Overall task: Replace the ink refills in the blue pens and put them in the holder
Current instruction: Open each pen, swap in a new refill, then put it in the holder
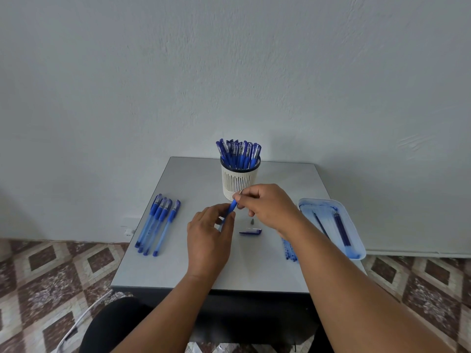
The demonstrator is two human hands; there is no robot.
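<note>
A grey table (193, 263) stands by a plain pale wall (229, 72), on a floor (46, 276) of brown and cream diamond tiles

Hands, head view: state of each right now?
Left hand: grips the translucent blue plastic pen barrel.
Right hand: pinches the thin refill tip at the barrel's top.

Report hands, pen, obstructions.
Left hand and right hand both gripping uncapped blue plastic pen. White slotted holder directly behind, full of pens. Nothing obstructing.

No legible text, label, brand, number or sign on any surface in view.
</note>
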